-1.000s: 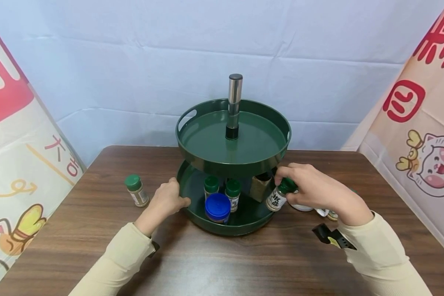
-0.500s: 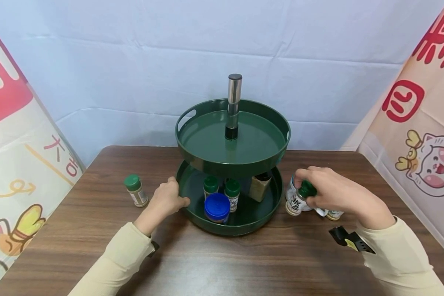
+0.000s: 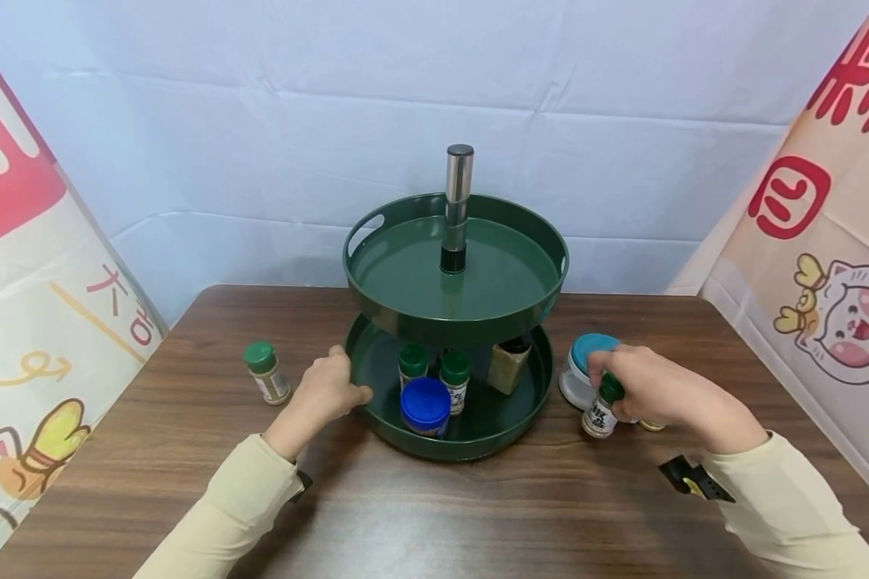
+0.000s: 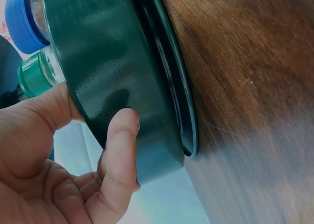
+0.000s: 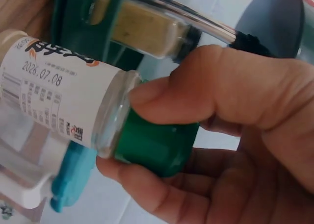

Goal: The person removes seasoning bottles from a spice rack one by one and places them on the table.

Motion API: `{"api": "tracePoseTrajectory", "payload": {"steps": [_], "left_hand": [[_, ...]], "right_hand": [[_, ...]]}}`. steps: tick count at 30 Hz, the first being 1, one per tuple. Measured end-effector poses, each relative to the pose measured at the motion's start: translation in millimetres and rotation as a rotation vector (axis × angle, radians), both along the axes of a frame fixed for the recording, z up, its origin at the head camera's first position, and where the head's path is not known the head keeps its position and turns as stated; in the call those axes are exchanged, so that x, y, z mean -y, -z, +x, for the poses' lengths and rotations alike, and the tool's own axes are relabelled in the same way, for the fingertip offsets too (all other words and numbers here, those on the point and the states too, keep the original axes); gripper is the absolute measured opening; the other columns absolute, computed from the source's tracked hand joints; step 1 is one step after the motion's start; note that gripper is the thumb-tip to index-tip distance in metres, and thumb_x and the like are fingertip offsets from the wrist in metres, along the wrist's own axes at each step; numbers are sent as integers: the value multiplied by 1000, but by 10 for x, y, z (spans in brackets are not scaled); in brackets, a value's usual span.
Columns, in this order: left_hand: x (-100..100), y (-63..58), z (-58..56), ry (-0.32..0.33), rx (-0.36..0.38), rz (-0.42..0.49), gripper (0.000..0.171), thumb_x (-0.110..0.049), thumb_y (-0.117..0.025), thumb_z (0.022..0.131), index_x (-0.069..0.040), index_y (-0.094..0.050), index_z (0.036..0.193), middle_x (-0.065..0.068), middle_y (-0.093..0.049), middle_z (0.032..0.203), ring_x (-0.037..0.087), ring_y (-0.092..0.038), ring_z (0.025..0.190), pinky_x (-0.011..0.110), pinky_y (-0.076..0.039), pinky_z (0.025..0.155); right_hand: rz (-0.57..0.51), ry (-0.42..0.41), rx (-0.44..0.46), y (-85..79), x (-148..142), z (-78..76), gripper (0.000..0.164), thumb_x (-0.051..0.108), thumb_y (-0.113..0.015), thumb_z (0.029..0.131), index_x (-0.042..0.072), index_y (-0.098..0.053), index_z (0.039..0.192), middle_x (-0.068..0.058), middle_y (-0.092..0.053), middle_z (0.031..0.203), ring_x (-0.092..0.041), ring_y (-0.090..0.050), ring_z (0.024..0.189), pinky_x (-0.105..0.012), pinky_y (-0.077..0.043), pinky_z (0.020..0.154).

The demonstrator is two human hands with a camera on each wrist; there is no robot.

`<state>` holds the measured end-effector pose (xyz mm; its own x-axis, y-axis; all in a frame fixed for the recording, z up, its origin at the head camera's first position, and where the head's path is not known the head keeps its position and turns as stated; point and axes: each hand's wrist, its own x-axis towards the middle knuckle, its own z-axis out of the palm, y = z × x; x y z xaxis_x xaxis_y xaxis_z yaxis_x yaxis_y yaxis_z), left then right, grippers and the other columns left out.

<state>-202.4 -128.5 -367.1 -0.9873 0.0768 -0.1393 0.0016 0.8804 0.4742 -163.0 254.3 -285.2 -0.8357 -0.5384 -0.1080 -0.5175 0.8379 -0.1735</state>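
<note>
My left hand [image 3: 329, 386] grips the wall of the lower tray [image 3: 456, 452] of a green two-tier round rack. In the left wrist view the thumb hooks over the rim and the fingertips press the tray's outer wall [image 4: 98, 52]. To the right of the rack, my right hand [image 3: 659, 390] pinches a spice jar [image 3: 599, 420] by its green cap, slightly tilted, low over the table. Its printed white label [image 5: 54, 87] faces the right wrist camera. Inside the lower tray stand a blue-lidded jar [image 3: 426, 404], two green-capped jars [image 3: 455, 370] and a black-capped square jar [image 3: 508, 368].
Overhead, the upper tray [image 3: 507, 281] holds only its metal post [image 3: 459, 185]. A tub with a turquoise lid [image 3: 592, 350] stands just behind the held jar. Another jar [image 3: 652, 426] is mostly hidden by my right hand. One green-capped jar [image 3: 266, 371] stands at the left.
My right hand has carried the spice jar from the lower tray's right edge out to the right and toward me, uncovering the turquoise-lidded tub. The left hand stays on the tray.
</note>
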Motion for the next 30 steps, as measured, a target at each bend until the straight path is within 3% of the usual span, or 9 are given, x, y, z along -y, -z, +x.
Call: {"api": "tracePoseTrajectory", "payload": {"steps": [16,30], "left_hand": [[-3,9,3,4,-2,3,73,-27,-69,72,14,-34,120,16,-57,75,23,-54,59,35,-47,52],[-6,10,6,14,-8,3,73,-26,-68,72,16,-34,120,16,-57,75,24,-54,59,36,-47,51]], "right_hand": [[21,81,71,211,-56,-20,32,0,-73,64,8,-52,87,-3,-48,73,-19,-40,63,-32,-37,51],[39,103,94,241,-68,-10,30,-1,-69,68,6,-51,91,-3,-47,71,-17,-38,59,-32,-34,50]]}}
